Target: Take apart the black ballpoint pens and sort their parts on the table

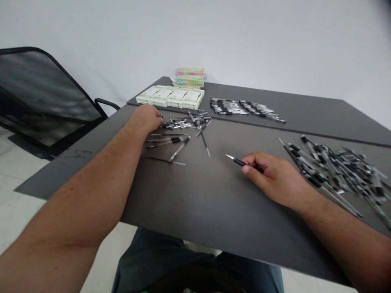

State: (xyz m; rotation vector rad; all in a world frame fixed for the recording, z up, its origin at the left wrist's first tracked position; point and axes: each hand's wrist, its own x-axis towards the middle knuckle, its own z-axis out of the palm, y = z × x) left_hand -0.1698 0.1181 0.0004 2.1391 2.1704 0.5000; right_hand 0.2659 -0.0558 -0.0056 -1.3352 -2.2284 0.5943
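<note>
My right hand (264, 173) is closed around a pen (236, 160) above the middle of the table. The pen's silver tip and black grip stick out to the left; the rest is hidden in the palm. My left hand (148, 117) reaches far forward, its fingers curled at the left edge of a loose heap of pens (186, 122). A small dark bit shows at its fingertips, but I cannot make out what it is. Nearer to me lie several pens and thin refills, among them a clear pen with a black grip (179, 149) and a dark refill (205, 143).
A large pile of pens (339, 167) covers the right side of the grey table (195, 195). Neat rows of pens (244, 108) lie farther back. White-green boxes (171, 97) and stacked colourful boxes (190, 77) stand behind the left hand. A mesh chair (45, 97) is at left.
</note>
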